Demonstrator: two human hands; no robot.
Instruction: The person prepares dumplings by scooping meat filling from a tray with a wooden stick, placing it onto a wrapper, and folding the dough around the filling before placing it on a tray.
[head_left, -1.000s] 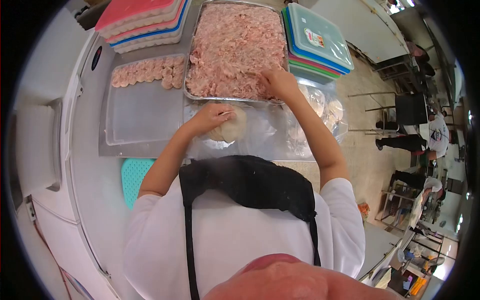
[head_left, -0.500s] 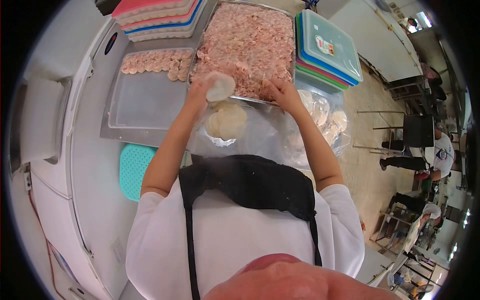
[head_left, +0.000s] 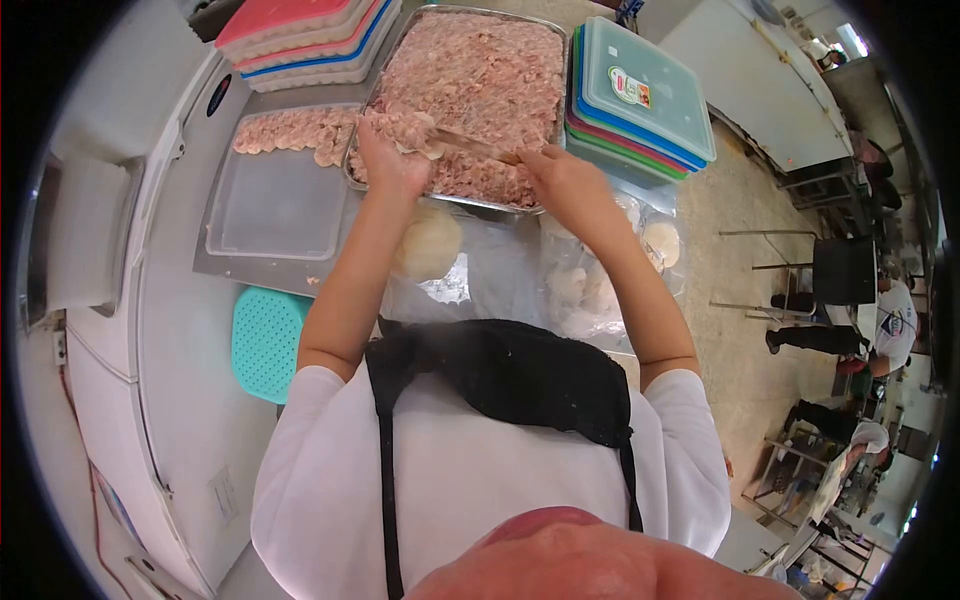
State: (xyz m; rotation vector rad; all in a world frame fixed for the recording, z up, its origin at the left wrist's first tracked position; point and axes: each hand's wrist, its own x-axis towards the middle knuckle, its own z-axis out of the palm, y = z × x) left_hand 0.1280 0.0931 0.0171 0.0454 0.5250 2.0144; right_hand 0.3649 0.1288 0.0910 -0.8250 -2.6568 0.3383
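Note:
My left hand (head_left: 395,165) is closed under a round dough wrapper (head_left: 436,153) topped with ground meat (head_left: 402,130), at the near-left corner of the metal tray (head_left: 470,204). My right hand (head_left: 565,185) grips the handle of a thin, flat spreader (head_left: 478,147), whose blade reaches left to the wrapper. Pink ground meat mixture (head_left: 470,70) fills the tray. Below my left wrist lies a stack of round wrappers (head_left: 430,245) on clear plastic. More wrappers (head_left: 660,243) sit in a clear bag under my right forearm.
Left of the meat, a translucent flat tray (head_left: 275,210) bears rows of filled dumplings (head_left: 290,132) at its far end. Stacked lidded containers (head_left: 310,45) stand behind it; coloured lids (head_left: 645,95) are stacked right. A turquoise perforated stool (head_left: 268,345) is below. Other people (head_left: 890,320) work far right.
My right hand has lifted from the tray's near edge, bringing the spreader to the wrapper. The wrapper in my left hand was bare and now carries meat. The view has shifted slightly.

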